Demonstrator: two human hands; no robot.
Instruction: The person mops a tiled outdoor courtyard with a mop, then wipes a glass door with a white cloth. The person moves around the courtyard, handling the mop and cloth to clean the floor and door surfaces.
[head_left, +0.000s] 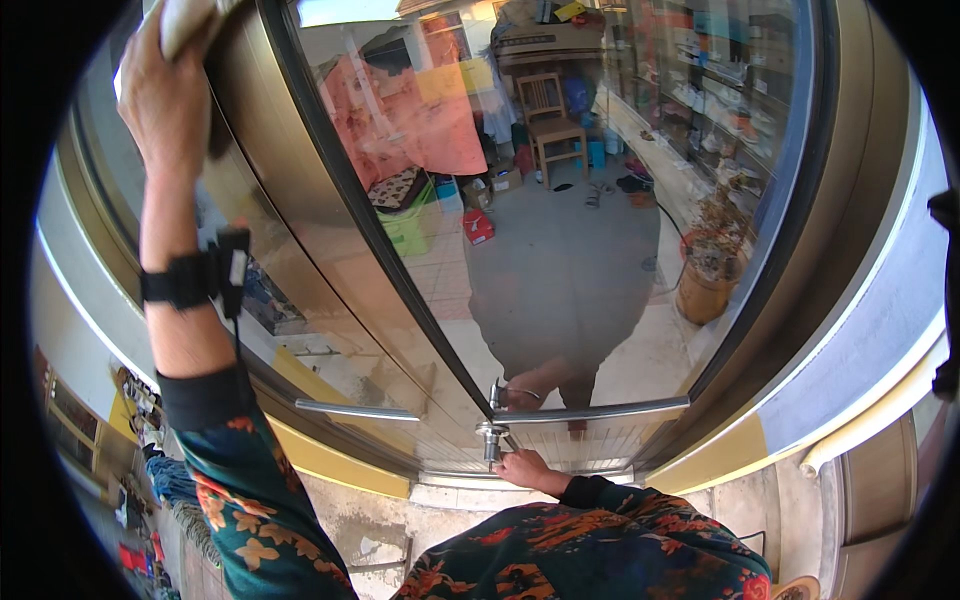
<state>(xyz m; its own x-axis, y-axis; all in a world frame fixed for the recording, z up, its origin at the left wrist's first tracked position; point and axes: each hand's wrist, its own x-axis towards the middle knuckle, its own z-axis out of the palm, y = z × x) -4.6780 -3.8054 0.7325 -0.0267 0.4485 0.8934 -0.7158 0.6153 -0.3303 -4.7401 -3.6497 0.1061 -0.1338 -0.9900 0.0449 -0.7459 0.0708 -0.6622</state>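
Observation:
My left hand (169, 97) is raised at the upper left, gripping a pale object, perhaps a folded cloth (184, 26), against the bronze-coloured metal door frame. The cloth's far end is cut off by the view's edge. Low at the centre, my right hand (523, 469) has its fingers curled around the metal door handle (491, 435). In front of me stands the glass door pane (555, 300), which carries my dark reflection. A horizontal metal bar (592, 413) crosses the door just above the handle. On my left wrist is a black strap (180, 281) with a small device.
Through or mirrored in the glass appear a wooden chair (551, 127), a red box (478, 226), a potted plant (705, 277) and shelves of shoes. Below the door lies a pale step (450, 496). A pale pipe (862, 420) runs along the wall at right.

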